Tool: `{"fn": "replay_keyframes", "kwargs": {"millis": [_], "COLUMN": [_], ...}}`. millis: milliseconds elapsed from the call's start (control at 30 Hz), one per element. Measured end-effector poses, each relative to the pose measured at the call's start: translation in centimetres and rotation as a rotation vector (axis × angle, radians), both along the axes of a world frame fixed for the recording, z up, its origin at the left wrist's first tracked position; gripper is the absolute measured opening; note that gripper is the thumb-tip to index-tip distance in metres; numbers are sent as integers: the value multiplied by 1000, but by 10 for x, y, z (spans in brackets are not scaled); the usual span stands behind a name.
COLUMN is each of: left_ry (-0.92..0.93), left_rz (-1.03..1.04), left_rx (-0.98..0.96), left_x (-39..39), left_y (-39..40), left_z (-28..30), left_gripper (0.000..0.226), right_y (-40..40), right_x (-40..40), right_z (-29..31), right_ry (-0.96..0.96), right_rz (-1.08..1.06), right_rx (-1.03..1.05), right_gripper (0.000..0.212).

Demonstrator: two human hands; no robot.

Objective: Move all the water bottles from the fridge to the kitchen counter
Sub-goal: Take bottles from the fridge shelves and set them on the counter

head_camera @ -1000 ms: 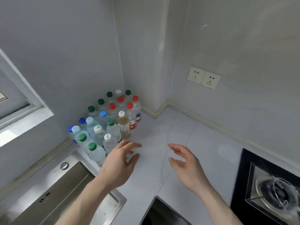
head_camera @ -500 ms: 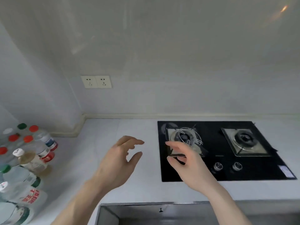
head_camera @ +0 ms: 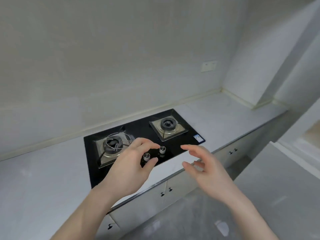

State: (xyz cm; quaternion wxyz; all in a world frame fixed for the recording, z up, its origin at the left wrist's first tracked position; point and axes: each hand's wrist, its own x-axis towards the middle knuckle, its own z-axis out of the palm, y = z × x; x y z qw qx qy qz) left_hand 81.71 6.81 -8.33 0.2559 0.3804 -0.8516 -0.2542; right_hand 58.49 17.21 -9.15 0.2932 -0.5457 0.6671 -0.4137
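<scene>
Currently left hand [head_camera: 128, 168] and right hand [head_camera: 207, 168] half-curled, empty, above black hob [head_camera: 138, 129], its sticker [head_camera: 198, 137] unreadable

You get soft, even, cool light with no hard shadows; the walls read flat grey-white. The black hob [head_camera: 143, 144] carries a faint sheen near its knobs. Toward three o'clock and five o'clock the frame smears and bends, cabinet edges curving. Your right hand [head_camera: 206, 172] shows motion blur at the fingertips; your left hand [head_camera: 128, 168] looks sharper.
</scene>
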Motion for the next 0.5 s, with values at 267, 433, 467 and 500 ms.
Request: {"fn": "replay_keyframes", "kwargs": {"millis": [267, 433, 467, 500], "left_ry": [-28, -31, -31, -27], "left_rz": [-330, -489, -521, -562], "left_rx": [-75, -115, -119, -120], "left_x": [-155, -226, -242, -263], "left_y": [33, 37, 38, 40], "left_z": [24, 37, 39, 41], "left_gripper": [34, 32, 31, 31], "right_y": [101, 137, 143, 152], "right_x": [-117, -156, -164, -175], "right_z": [18, 31, 34, 35], "right_ry": [47, 88, 94, 96], "right_rz": [-361, -516, -547, -589], "right_rx": [-85, -112, -112, -114], "right_gripper": [43, 43, 43, 43]}}
